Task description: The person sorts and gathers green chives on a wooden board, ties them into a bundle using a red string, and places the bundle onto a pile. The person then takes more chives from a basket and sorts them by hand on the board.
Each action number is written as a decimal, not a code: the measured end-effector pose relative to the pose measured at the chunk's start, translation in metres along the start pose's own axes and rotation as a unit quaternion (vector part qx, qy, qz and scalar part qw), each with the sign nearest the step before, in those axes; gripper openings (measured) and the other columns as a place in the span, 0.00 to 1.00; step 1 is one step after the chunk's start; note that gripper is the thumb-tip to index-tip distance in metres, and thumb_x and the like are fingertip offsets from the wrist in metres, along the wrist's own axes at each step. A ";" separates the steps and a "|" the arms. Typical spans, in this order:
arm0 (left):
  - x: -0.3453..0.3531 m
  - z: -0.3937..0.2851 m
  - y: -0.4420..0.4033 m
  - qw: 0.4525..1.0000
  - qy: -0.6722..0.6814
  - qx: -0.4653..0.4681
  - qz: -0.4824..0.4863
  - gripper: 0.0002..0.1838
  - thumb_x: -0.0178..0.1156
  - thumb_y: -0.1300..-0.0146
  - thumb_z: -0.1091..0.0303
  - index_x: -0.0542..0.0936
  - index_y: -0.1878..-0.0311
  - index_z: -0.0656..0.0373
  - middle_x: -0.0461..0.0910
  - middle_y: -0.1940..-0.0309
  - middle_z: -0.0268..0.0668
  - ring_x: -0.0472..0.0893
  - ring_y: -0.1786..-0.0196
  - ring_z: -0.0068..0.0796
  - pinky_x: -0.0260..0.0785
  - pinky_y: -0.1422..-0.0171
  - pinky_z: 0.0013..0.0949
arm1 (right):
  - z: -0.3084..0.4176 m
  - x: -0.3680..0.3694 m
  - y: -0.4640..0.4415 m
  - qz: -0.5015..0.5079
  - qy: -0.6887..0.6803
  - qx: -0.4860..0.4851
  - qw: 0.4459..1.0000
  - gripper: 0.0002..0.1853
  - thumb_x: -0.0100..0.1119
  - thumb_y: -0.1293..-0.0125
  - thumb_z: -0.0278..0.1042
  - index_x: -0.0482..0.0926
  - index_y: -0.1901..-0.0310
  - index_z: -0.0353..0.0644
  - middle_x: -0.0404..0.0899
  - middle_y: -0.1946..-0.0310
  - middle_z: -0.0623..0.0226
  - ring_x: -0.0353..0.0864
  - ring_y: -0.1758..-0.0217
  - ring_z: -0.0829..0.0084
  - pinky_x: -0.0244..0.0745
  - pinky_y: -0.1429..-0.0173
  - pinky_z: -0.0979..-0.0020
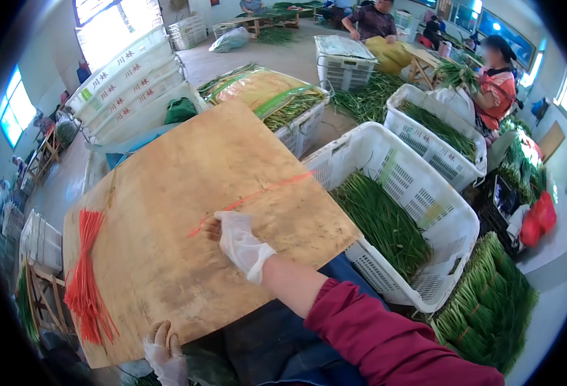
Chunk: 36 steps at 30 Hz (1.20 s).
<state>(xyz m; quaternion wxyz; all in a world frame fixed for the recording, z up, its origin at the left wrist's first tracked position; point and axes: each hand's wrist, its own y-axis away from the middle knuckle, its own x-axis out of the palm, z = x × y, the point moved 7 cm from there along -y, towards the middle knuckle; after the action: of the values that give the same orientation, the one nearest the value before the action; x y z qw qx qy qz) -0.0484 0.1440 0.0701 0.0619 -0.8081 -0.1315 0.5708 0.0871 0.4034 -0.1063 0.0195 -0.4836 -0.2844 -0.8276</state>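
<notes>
- Right hand, in a thin whitish glove, lies low over the wooden tabletop with its fingers curled inward; whether they pinch anything cannot be told.
- Red strand runs directly by the right hand's fingers, a short end showing to their left and a longer length stretching away to the right, up to the far right edge of the tabletop.
- Left hand, gloved too, is nearer the body, at the tabletop's near edge, its fingers loosely bent and released, with nothing seen in them.
- Bundle of red ties lies on the tabletop to the left of the right hand and beyond the left hand, gathered narrow in its upper part and fanned out at its near end.
- White crate, right of the right hand and just beside the tabletop, holds long green stalks laid lengthwise.
- Tied green bundles are stacked farther right of the right hand, past that crate.
- Beyond the right hand, past the tabletop's far edge, a yellow-and-green bag covers part of another crate of stalks.
- Stacked white crates rise beyond and left of the right hand.
- Well apart, far right, a person in an orange-red top holds green stalks.
</notes>
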 end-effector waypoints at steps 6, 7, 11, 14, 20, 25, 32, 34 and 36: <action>0.008 -0.074 -0.004 0.992 0.088 0.079 -0.036 0.12 0.56 0.41 0.73 0.80 0.54 0.63 0.79 0.58 0.47 0.77 0.55 0.44 0.69 0.49 0.38 | 0.015 0.016 0.071 0.022 0.012 0.048 0.999 0.09 0.52 0.40 0.35 0.72 0.69 0.37 0.76 0.78 0.61 0.75 0.79 0.65 0.72 0.75 0.68; 0.013 -0.090 -0.005 0.985 0.138 0.099 -0.042 0.11 0.56 0.41 0.73 0.80 0.55 0.63 0.80 0.59 0.47 0.78 0.57 0.43 0.70 0.50 0.37 | 0.021 0.015 0.085 0.038 0.054 0.062 0.996 0.10 0.52 0.39 0.35 0.73 0.67 0.36 0.77 0.75 0.60 0.77 0.77 0.65 0.73 0.73 0.69; 0.063 -0.179 -0.009 0.950 0.210 0.188 0.137 0.11 0.57 0.43 0.77 0.80 0.56 0.63 0.81 0.65 0.45 0.80 0.61 0.45 0.72 0.53 0.38 | 0.109 -0.001 0.183 0.036 0.202 -0.030 0.978 0.11 0.53 0.39 0.37 0.76 0.67 0.36 0.77 0.75 0.63 0.76 0.77 0.71 0.71 0.75 0.71; 0.128 -0.227 -0.001 0.907 0.232 0.223 0.273 0.09 0.58 0.44 0.74 0.81 0.59 0.63 0.80 0.65 0.43 0.80 0.61 0.42 0.72 0.55 0.36 | 0.209 -0.067 0.232 -0.004 0.328 -0.211 0.921 0.12 0.55 0.40 0.37 0.76 0.66 0.35 0.77 0.74 0.63 0.76 0.79 0.73 0.71 0.77 0.73; 0.226 -0.305 0.001 0.839 0.299 0.283 0.356 0.07 0.60 0.45 0.76 0.81 0.63 0.63 0.81 0.70 0.44 0.81 0.67 0.41 0.73 0.63 0.34 | 0.350 -0.347 0.282 -0.333 0.269 -0.260 0.866 0.16 0.58 0.41 0.35 0.75 0.55 0.34 0.81 0.69 0.59 0.82 0.72 0.72 0.75 0.73 0.75; 0.282 -0.313 -0.009 0.830 0.340 0.214 0.387 0.10 0.57 0.46 0.80 0.80 0.59 0.65 0.80 0.75 0.39 0.79 0.79 0.24 0.71 0.73 0.24 | 0.331 -0.550 0.297 -0.507 0.417 -0.050 0.753 0.24 0.65 0.49 0.37 0.74 0.52 0.31 0.80 0.63 0.56 0.81 0.63 0.64 0.76 0.60 0.67; 0.296 -0.318 -0.021 0.849 0.330 0.240 0.336 0.11 0.53 0.46 0.81 0.79 0.60 0.65 0.79 0.78 0.39 0.77 0.83 0.24 0.69 0.77 0.25 | 0.268 -0.627 0.263 -0.447 0.610 0.198 0.624 0.48 0.72 0.57 0.46 0.60 0.36 0.31 0.68 0.41 0.48 0.67 0.36 0.59 0.60 0.34 0.69; 0.300 -0.319 -0.022 0.852 0.316 0.246 0.337 0.11 0.53 0.47 0.79 0.78 0.60 0.64 0.78 0.78 0.37 0.77 0.83 0.24 0.69 0.77 0.26 | 0.255 -0.651 0.256 -0.419 0.613 0.198 0.640 0.56 0.75 0.62 0.47 0.54 0.33 0.32 0.65 0.39 0.48 0.64 0.35 0.58 0.59 0.33 0.68; 0.300 -0.320 -0.023 0.856 0.304 0.256 0.331 0.11 0.53 0.47 0.79 0.78 0.59 0.64 0.78 0.79 0.36 0.77 0.83 0.24 0.70 0.76 0.26 | 0.245 -0.667 0.253 -0.419 0.629 0.184 0.629 0.56 0.76 0.63 0.46 0.54 0.34 0.31 0.62 0.37 0.47 0.62 0.33 0.57 0.58 0.32 0.69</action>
<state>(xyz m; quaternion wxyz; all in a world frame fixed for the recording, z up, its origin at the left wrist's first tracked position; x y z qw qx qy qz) 0.3429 0.2669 -0.0867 0.1111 -0.8928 0.3201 0.2969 0.7130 0.1497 -0.4421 -0.0666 0.3392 -0.5211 -0.7804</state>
